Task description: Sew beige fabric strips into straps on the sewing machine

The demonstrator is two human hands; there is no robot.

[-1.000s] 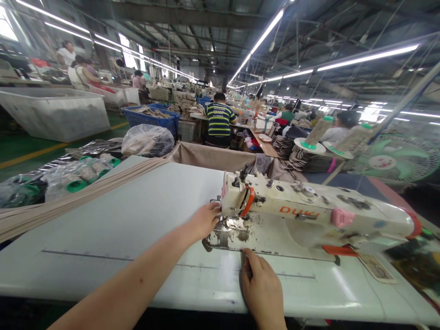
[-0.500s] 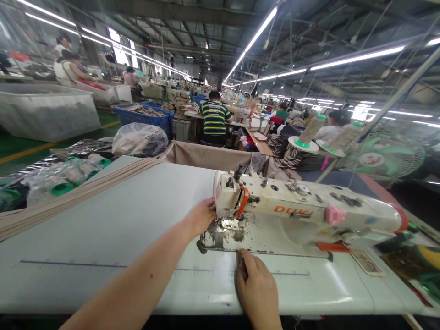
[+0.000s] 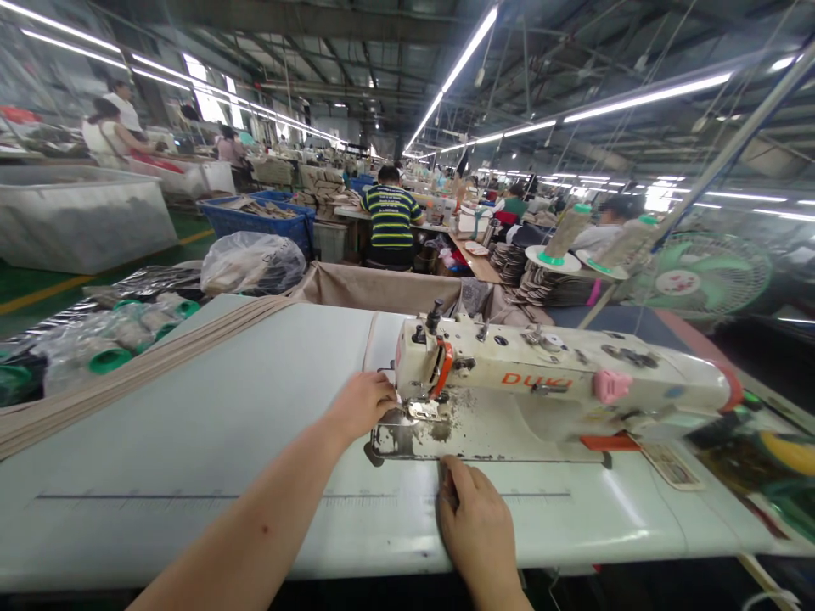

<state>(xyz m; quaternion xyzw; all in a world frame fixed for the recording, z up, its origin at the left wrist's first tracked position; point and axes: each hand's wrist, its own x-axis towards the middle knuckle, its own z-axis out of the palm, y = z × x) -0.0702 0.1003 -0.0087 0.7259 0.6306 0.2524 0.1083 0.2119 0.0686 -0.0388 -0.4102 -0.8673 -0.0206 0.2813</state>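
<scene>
**Your left hand (image 3: pixel 362 403) and right hand (image 3: pixel 477 518) at a sewing machine (image 3: pixel 490 356)**

Nearest you, at the bottom of the frame, a pale, glossy table (image 3: pixel 210 433) spans almost the full width, with a dark ruler line (image 3: pixel 127 496) printed along its front. Your right hand rests low, just right of centre, its fingers curled and its fingertips at the front edge of the machine's bed; you cannot tell whether anything is pinched in them. Your left arm crosses from the bottom left, and your left hand lies at the centre, just left of the needle area. Its fingers are bent together and their tips partly hidden, so any grip is unclear.

The off-white machine, with orange lettering, stretches from the centre to the right. Just behind your left hand, a thin beige strip (image 3: pixel 372 339) lies on the table. More long beige strips (image 3: pixel 191 356) run in a bundle along the table's left edge.

Past the table, spools (image 3: pixel 108 361) in clear plastic sit at left, a cloth-lined bin (image 3: pixel 382 288) at centre, and a green fan (image 3: pixel 697 276) at right. Farther off, a person in a striped shirt (image 3: pixel 391 219) sits at upper centre, facing away, below long ceiling lights (image 3: pixel 471 49).
</scene>
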